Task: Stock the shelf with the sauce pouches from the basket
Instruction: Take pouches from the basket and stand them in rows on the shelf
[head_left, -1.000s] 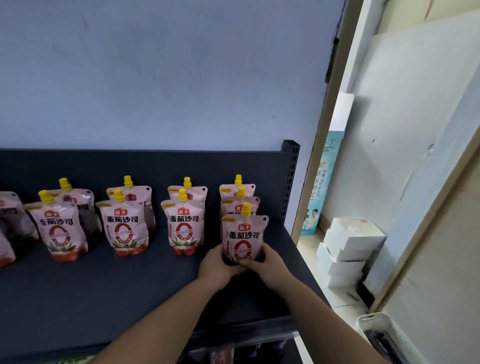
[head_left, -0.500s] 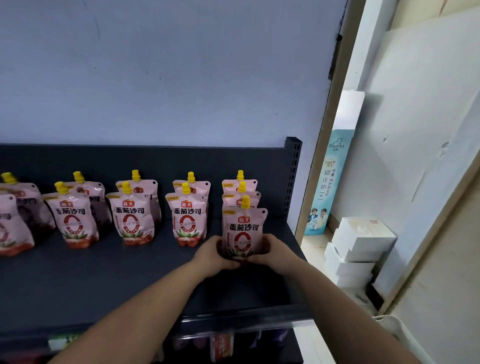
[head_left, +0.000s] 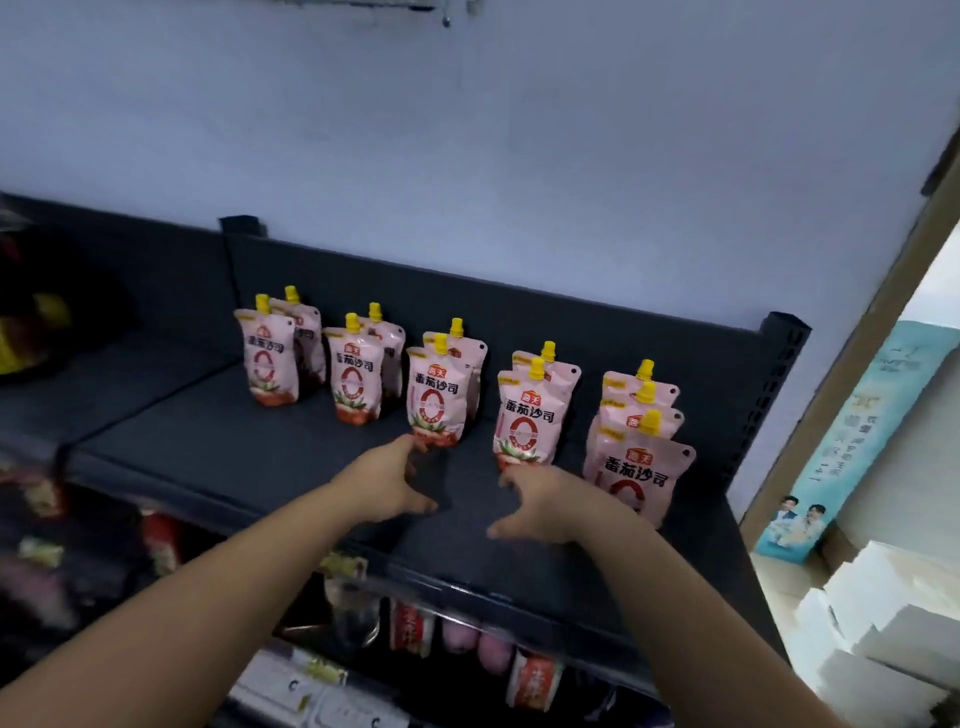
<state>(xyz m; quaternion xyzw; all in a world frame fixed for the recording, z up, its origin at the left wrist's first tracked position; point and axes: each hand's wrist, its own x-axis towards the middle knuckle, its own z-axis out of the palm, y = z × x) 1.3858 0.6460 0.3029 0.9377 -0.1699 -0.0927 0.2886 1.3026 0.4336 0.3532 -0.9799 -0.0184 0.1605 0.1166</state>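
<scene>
Several pink sauce pouches with yellow caps stand in short rows on the dark shelf. The rightmost row ends with a front pouch near the shelf's right end. My left hand hovers open over the shelf, fingertips close to the base of the middle front pouch. My right hand is open with fingers spread, just left of the rightmost front pouch and in front of the fourth row's pouch. Neither hand holds anything. The basket is out of view.
A perforated shelf upright closes the right end. Dark packets lie on the neighbouring shelf at left. Red-labelled goods sit on the shelf below. White boxes and a teal poster stand at the right.
Both hands have let go of the rightmost front pouch and drawn back to the left, fingers now spread. The view has swung left and tilted.
</scene>
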